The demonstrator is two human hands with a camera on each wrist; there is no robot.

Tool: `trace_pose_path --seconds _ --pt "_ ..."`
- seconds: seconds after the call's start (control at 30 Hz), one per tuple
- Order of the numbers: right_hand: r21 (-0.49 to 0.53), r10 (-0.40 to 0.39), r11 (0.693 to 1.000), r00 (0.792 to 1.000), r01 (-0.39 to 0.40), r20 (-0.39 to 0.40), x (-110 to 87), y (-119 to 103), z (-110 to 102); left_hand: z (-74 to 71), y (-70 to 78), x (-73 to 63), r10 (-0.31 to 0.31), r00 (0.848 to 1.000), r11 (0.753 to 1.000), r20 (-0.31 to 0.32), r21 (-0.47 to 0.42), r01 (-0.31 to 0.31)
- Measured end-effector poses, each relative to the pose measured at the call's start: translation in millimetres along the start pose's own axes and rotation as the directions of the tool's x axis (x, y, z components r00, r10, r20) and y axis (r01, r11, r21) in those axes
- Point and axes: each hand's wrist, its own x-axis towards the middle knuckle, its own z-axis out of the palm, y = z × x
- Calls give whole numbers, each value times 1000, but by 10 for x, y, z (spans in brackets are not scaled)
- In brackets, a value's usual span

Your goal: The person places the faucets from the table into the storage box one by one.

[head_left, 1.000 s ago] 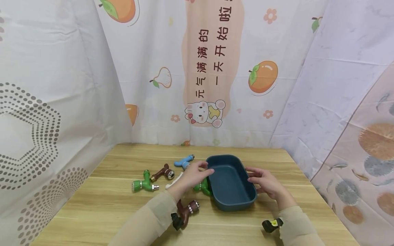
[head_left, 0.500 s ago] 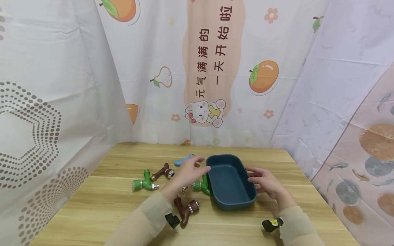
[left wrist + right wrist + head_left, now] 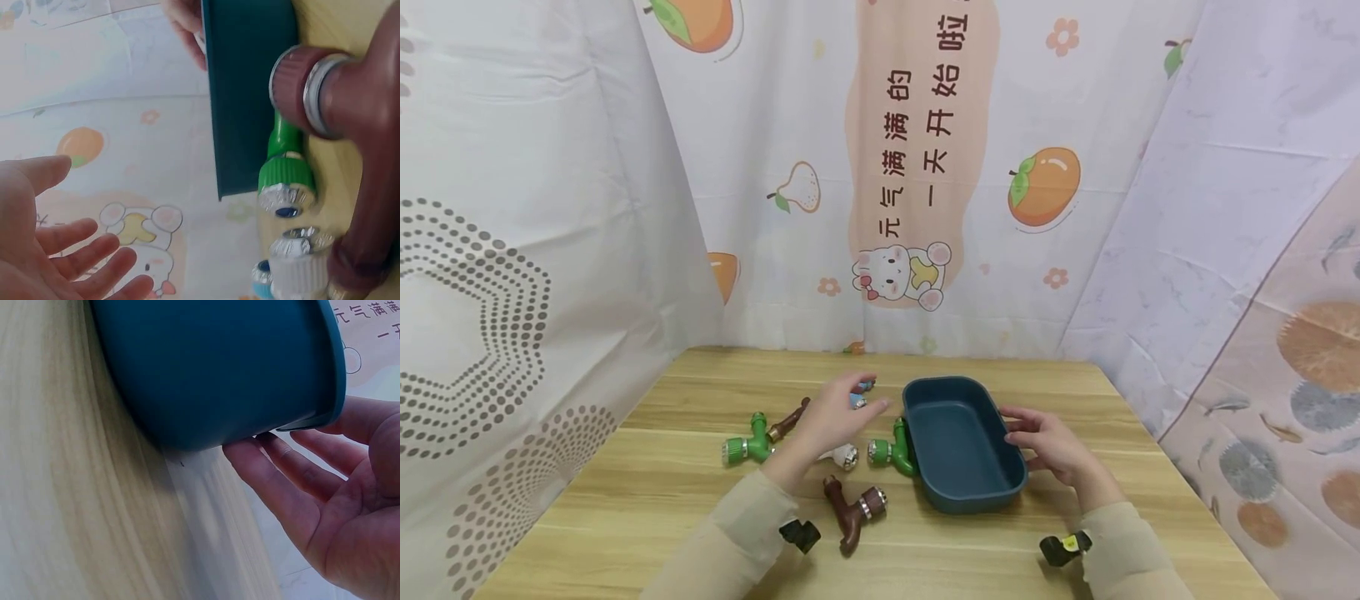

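My left hand (image 3: 827, 421) hovers over a group of plastic water taps, its fingers spread and holding nothing, as the left wrist view also shows. Below it lie a white tap (image 3: 844, 456) and a blue tap (image 3: 858, 402), both partly hidden by the hand. A dark blue rectangular bin (image 3: 964, 446) stands to the right. My right hand (image 3: 1051, 442) rests against the bin's right side, with fingertips (image 3: 240, 450) on the outer wall and the thumb near the rim. Directly left of the bin sits a green tap (image 3: 901, 454).
Nearer the front lies a brown tap (image 3: 852, 515). Another green tap (image 3: 748, 450) and a second brown tap (image 3: 788, 419) are on the left, partly behind the left hand and arm. The wooden table (image 3: 625, 517) ends at printed curtains (image 3: 760, 275) at the back and sides.
My left hand has moved left, away from the bin's left rim, and is now over the taps. The right hand and the bin have stayed in place.
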Motion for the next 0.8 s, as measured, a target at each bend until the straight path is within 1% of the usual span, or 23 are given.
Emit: trace_pose_path --seconds 0.17,0.3,0.37,0.47,0.63,0.8 --pt "-2 5 1000 1000 -5 -2 -2 13 -3 -115 -49 -23 -21 1000 1000 1 11 21" --pt "-3 -9 1000 1000 9 11 -13 5 -5 -218 -77 -45 -41 999 999 4 12 41" --pt "1 -9 1000 1000 9 10 -19 -2 0 -265 -95 -59 -62 998 998 6 32 62" --pt "-3 -12 1000 1000 12 11 -19 -7 1 -328 -139 -75 -77 997 994 -4 76 77" --pt "-5 -12 1000 1000 12 6 -8 -8 -3 -422 -254 -109 -64 997 991 -34 113 67" --pt "1 -5 1000 1000 5 7 -14 -5 2 -512 -359 -158 -69 997 990 -34 123 72"
